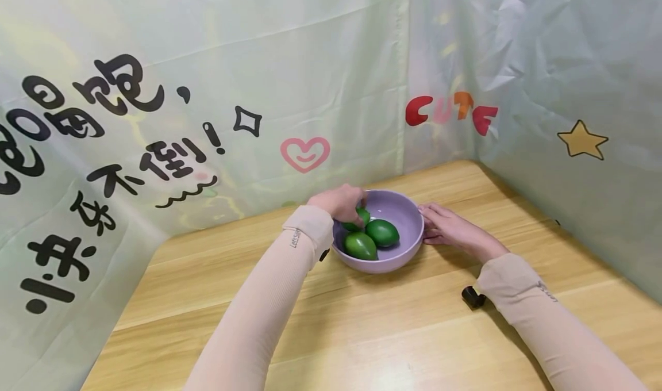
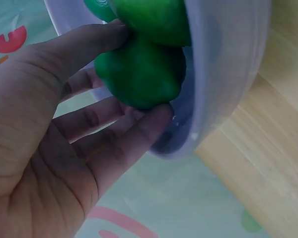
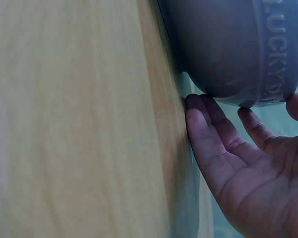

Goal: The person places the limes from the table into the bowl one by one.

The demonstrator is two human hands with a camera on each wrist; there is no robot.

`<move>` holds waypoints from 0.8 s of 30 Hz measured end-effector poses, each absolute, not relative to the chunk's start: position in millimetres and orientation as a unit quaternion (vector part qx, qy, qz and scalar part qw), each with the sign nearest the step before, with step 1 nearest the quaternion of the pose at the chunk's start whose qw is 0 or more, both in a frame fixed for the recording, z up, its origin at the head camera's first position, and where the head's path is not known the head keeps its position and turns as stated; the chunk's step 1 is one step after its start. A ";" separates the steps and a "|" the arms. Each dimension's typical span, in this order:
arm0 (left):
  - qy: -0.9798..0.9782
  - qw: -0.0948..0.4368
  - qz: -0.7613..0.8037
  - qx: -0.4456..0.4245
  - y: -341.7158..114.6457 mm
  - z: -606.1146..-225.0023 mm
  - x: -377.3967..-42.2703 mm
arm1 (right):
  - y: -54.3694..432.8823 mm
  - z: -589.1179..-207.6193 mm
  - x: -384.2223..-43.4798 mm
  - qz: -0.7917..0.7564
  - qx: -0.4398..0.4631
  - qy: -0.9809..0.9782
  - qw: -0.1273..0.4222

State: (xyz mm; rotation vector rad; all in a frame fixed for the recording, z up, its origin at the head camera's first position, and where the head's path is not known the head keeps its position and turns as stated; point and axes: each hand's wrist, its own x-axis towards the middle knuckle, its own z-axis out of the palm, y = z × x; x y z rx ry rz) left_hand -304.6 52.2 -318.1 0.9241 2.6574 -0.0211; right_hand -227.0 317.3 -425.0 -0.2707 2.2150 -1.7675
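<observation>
A purple bowl (image 1: 374,265) stands on the table with three green limes in it. My left hand (image 1: 338,202) reaches over its left rim. Thumb and fingers pinch the rear lime (image 2: 141,74), which is still inside the bowl. Beside it lie the right lime (image 1: 383,233) and the front lime (image 1: 361,246), both resting on the bowl's bottom. On the opposite side, my right hand (image 1: 455,230) touches the bowl's outer wall with its fingertips, the fingers fairly straight. Raised lettering runs along the bowl's wall (image 3: 223,44) in the right wrist view.
The wooden table (image 1: 383,333) ends at a printed cloth (image 1: 331,92) behind, with further cloth (image 1: 579,207) along the right side. A small black object (image 1: 473,298) shows by the right cuff.
</observation>
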 end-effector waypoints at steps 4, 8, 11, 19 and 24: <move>0.930 0.167 -0.026 0.327 50.3 -319.4 -302.2 | 316.8 -424.7 -226.6 -0.614 -0.092 0.770 0.147; 0.928 0.170 -0.048 0.328 49.0 -320.4 -299.5 | 316.6 -424.5 -226.4 -0.613 -0.091 0.771 0.147; 0.927 0.171 -0.056 0.329 49.4 -320.7 -298.4 | 316.2 -423.9 -226.2 -0.612 -0.091 0.772 0.148; 0.928 0.173 -0.060 0.324 50.6 -318.7 -297.2 | 315.7 -422.7 -225.6 -0.612 -0.091 0.772 0.147; 0.929 0.177 -0.052 0.320 49.9 -315.5 -296.7 | 317.3 -424.8 -226.2 -0.610 -0.097 0.773 0.143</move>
